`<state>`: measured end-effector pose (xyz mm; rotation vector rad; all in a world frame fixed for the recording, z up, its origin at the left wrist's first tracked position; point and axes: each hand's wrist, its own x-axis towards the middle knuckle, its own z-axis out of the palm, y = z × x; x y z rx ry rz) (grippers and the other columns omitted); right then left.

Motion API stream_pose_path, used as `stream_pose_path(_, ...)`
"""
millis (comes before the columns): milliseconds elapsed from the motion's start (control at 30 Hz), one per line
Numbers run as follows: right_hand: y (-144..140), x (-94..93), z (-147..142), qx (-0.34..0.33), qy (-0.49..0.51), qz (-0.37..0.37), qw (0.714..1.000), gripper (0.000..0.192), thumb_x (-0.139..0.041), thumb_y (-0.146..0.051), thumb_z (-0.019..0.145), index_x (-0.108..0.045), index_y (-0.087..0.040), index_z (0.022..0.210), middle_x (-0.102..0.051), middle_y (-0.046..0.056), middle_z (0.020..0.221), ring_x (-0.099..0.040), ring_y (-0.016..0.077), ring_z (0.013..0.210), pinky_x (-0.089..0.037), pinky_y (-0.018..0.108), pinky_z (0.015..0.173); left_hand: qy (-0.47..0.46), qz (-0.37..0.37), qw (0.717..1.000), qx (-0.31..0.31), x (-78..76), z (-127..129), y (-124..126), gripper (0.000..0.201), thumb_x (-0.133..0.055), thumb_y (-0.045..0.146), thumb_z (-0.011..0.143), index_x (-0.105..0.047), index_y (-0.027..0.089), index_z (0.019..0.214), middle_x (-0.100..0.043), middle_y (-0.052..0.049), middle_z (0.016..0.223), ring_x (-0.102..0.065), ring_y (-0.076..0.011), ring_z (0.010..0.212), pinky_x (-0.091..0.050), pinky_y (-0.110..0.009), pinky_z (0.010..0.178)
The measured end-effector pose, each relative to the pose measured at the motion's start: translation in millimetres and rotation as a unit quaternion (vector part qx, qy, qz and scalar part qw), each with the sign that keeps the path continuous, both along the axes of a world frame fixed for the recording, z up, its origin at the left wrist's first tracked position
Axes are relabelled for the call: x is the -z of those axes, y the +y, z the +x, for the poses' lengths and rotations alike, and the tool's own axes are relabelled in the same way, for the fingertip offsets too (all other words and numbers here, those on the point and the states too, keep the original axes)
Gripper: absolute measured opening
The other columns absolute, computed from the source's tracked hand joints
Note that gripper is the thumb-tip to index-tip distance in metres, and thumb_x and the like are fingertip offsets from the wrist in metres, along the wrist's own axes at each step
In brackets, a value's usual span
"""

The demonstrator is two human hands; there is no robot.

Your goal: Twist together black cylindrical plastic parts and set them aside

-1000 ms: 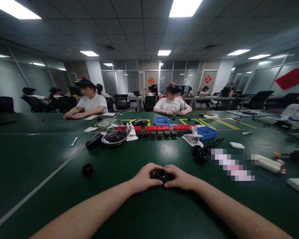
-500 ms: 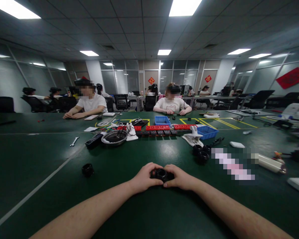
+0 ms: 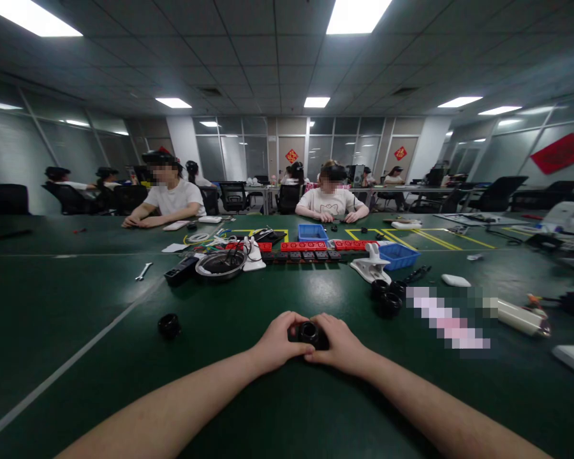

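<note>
Both my hands curl round a black, ring-shaped part (image 3: 309,330) with a round hole facing up, low over the green table. My left hand (image 3: 281,338) grips it from the left, thumb along the near side. From the right my right hand (image 3: 338,341) closes on it, its fingers over the far edge and thumb close to the left thumb. The part's underside is hidden. A similar black round part (image 3: 169,326) lies alone to the left. Several more black round parts (image 3: 390,303) are grouped beyond my right hand.
Across the table's middle lie a round metal-rimmed dish (image 3: 220,264), red strips (image 3: 306,246), a white clamp (image 3: 372,266) and a blue bin (image 3: 398,255). A wrench (image 3: 144,271) lies at left, a cream cylinder (image 3: 519,317) at right. Two people (image 3: 332,199) sit opposite.
My right hand has shifted slightly left and wrapped further round the black part, its thumb now nearer the left thumb. The left hand has hardly moved.
</note>
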<state>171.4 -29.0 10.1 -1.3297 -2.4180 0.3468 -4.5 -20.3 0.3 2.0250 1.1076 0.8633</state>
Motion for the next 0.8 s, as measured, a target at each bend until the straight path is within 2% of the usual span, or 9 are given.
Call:
stream_pose_path(67,5,-0.2,8,-0.065,0.025,-0.035,0.997,0.051,-0.062,-0.049,0.061,-0.05,-0.02,0.102,-0.052,0.004,0.092,-0.048,0.02,0.084,-0.035,0.029,0.07,0.0,-0.008,0.999,0.037,-1.6,-3,2,0.041,-0.069,0.03,0.057,-0.055,0.017,0.093,-0.05,-0.001,0.082,-0.046,-0.0134,0.07,-0.037,-0.023,0.06)
stream_pose_path(167,11,1.0,15,-0.107,0.034,-0.063,0.992,0.04,-0.062,-0.043,0.064,-0.054,-0.02,0.096,-0.052,0.004,0.09,-0.047,0.0197,0.084,-0.036,0.03,0.072,0.001,-0.016,0.997,0.07,-4.7,-6,2,0.041,-0.068,0.029,0.06,-0.054,0.017,0.096,-0.05,-0.001,0.083,-0.045,-0.0125,0.069,-0.037,-0.023,0.06)
stream_pose_path(533,12,-1.1,16,-0.131,0.053,-0.08,0.987,0.03,-0.057,-0.037,0.07,-0.055,-0.02,0.095,-0.053,0.003,0.088,-0.047,0.0184,0.085,-0.036,0.03,0.075,0.018,-0.018,0.997,0.075,-12.4,-9,0,0.042,-0.066,0.029,0.06,-0.054,0.018,0.099,-0.049,-0.001,0.085,-0.045,-0.0127,0.07,-0.038,-0.023,0.061)
stream_pose_path(700,13,0.0,14,-0.101,0.056,-0.085,0.99,0.026,-0.062,-0.035,0.066,-0.057,-0.018,0.085,-0.055,0.001,0.083,-0.048,0.0173,0.08,-0.036,0.027,0.069,0.013,-0.009,0.998,0.064,-7.5,-6,0,0.041,-0.067,0.031,0.059,-0.055,0.018,0.096,-0.049,-0.001,0.084,-0.045,-0.0129,0.069,-0.037,-0.023,0.06)
stream_pose_path(800,11,4.5,5,-0.016,0.033,-0.068,0.997,0.032,-0.066,-0.041,0.059,-0.054,-0.016,0.076,-0.054,0.0,0.073,-0.048,0.0153,0.069,-0.033,0.023,0.057,0.009,0.002,1.0,0.005,-2.8,1,-2,0.04,-0.069,0.031,0.055,-0.055,0.017,0.09,-0.049,-0.001,0.081,-0.046,-0.0136,0.069,-0.036,-0.023,0.059)
